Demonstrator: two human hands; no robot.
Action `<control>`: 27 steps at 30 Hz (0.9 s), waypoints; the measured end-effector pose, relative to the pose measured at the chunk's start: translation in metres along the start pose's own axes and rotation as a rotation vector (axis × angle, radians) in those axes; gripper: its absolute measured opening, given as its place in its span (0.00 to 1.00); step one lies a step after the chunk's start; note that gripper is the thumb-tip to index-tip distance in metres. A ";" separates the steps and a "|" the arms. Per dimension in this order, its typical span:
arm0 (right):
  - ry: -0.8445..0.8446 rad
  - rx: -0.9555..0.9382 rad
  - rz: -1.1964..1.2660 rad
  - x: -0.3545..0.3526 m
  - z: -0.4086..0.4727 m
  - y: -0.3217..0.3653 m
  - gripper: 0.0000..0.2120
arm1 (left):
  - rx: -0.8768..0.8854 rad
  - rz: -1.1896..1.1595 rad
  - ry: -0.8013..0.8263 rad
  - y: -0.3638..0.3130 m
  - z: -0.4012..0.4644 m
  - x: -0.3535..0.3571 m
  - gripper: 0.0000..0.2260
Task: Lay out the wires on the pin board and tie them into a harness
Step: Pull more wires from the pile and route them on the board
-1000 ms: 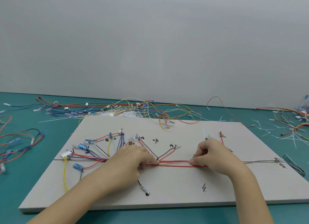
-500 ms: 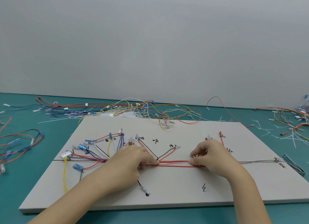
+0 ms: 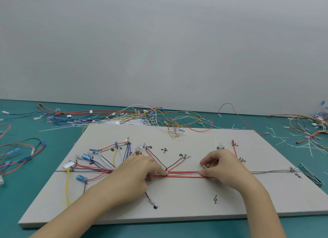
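A grey pin board lies flat on the teal table. Red, white and grey wires run across its middle as one trunk bundle, with branches fanning up to blue terminals and a white connector at the left. My left hand presses the trunk down with its fingertips near a pin. My right hand pinches the trunk between thumb and fingers a little further right, with a thin white strand and a small metal end between its fingers. A grey wire continues right to the board's edge.
Loose coloured wires are piled behind the board. More wire loops lie at the left. Cut white cable ties and wire bundles are scattered at the right. A metal bracket sits at the board's right edge.
My right hand has opened its grip slightly, raising its index finger, and a small metal end now shows between the fingers. My left hand has stayed in place on the trunk.
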State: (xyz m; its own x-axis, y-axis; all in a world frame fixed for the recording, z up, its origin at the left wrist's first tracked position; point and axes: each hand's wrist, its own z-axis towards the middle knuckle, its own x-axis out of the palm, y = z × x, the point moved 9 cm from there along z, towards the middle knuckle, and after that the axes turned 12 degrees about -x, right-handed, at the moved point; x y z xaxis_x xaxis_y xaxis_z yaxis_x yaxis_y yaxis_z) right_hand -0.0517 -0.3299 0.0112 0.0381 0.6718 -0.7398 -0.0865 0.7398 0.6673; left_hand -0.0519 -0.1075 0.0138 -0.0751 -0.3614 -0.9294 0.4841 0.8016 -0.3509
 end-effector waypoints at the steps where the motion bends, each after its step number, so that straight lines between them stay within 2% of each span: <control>1: -0.003 -0.010 -0.004 0.000 0.000 0.001 0.09 | -0.001 -0.004 0.001 0.000 0.000 0.000 0.34; 9: 0.006 -0.060 0.011 0.002 0.000 0.008 0.19 | -0.006 0.003 0.005 0.000 0.000 0.000 0.35; 17: 0.031 -0.062 0.028 0.003 -0.001 0.010 0.11 | -0.003 -0.007 0.005 0.000 0.000 0.000 0.34; 27: 0.035 -0.025 0.033 0.003 0.005 0.008 0.10 | -0.009 0.005 0.006 -0.002 -0.001 -0.002 0.35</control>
State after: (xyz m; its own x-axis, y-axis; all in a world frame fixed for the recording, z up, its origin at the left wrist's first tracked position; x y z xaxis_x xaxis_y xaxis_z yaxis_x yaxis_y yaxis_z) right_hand -0.0477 -0.3217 0.0142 0.0003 0.6937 -0.7202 -0.1119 0.7157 0.6893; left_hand -0.0538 -0.1083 0.0163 -0.0781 -0.3546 -0.9317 0.4763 0.8077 -0.3474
